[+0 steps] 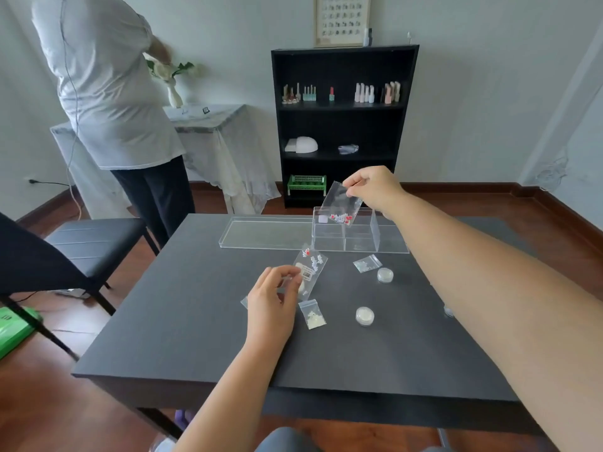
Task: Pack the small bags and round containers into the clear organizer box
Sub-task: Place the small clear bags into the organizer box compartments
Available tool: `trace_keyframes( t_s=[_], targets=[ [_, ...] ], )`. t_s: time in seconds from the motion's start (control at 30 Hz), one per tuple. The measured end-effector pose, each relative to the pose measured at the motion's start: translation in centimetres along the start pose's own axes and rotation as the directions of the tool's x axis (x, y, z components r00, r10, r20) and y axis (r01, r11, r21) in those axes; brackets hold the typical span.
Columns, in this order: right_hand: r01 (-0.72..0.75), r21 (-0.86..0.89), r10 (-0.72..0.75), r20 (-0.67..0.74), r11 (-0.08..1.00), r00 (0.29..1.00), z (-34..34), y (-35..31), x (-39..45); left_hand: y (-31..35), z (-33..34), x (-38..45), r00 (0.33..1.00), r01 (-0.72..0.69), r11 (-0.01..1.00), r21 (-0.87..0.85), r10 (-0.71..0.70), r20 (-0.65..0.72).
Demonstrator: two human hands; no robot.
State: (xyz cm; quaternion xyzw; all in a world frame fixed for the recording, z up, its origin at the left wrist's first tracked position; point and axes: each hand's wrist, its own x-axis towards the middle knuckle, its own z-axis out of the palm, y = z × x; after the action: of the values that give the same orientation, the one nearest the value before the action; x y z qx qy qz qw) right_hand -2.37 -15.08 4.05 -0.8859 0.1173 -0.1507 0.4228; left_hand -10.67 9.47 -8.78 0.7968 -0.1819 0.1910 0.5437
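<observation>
Right hand [375, 187] pinches clear bag of red-white beads [341, 205] over clear organizer box [359, 236] at desk's far edge; left hand [272, 300] grips barcode-labelled bag [308, 272]. Next: lower, release.

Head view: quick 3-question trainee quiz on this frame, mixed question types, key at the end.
1. True or false: the right hand holds a bag with red and white pieces over the clear organizer box.
2. What does the left hand pinch? A) a round container B) a barcode-labelled bag C) the clear lid
3. How many round containers lie fully in view on the dark table in front of the box?

Key:
1. True.
2. B.
3. Two: one nearer the box, one nearer the camera. A possible third shows only as a sliver by the right forearm.
</observation>
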Motion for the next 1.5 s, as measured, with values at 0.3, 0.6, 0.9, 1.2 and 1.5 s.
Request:
trace_keyframes(
  t_s=[0.3, 0.6, 0.9, 1.2, 1.5],
  targets=[
    [-0.041, -0.221, 0.075, 0.149, 0.974, 0.986, 5.1, 0.7, 3.1, -0.3, -0.2, 0.4, 0.998, 0.05, 0.997, -0.053, -0.048, 0.036],
    [-0.047, -0.348, 0.095, 0.122, 0.936, 0.988, 7.3, 0.7, 4.1, -0.5, 0.0, 0.7, 0.996, 0.091, 0.992, -0.086, -0.089, 0.027],
    [0.12, -0.487, -0.027, 0.193, 0.865, 0.981, 6.9, -0.1, 2.6, -0.5, -0.1, 0.6, 0.995, 0.102, 0.99, -0.1, -0.101, 0.016],
    [0.119, 0.054, -0.13, 0.369, 0.991, 0.92, 5.8, -1.1, -4.1, -0.3, -0.7, 0.3, 0.973, 0.186, 0.96, -0.211, -0.21, -0.094],
    [0.047, 0.263, -0.132, 0.313, 0.964, 0.94, 6.6, 0.6, -10.1, -0.6, -1.2, 0.3, 0.996, 0.08, 0.987, -0.136, -0.085, -0.032]
  ],
)
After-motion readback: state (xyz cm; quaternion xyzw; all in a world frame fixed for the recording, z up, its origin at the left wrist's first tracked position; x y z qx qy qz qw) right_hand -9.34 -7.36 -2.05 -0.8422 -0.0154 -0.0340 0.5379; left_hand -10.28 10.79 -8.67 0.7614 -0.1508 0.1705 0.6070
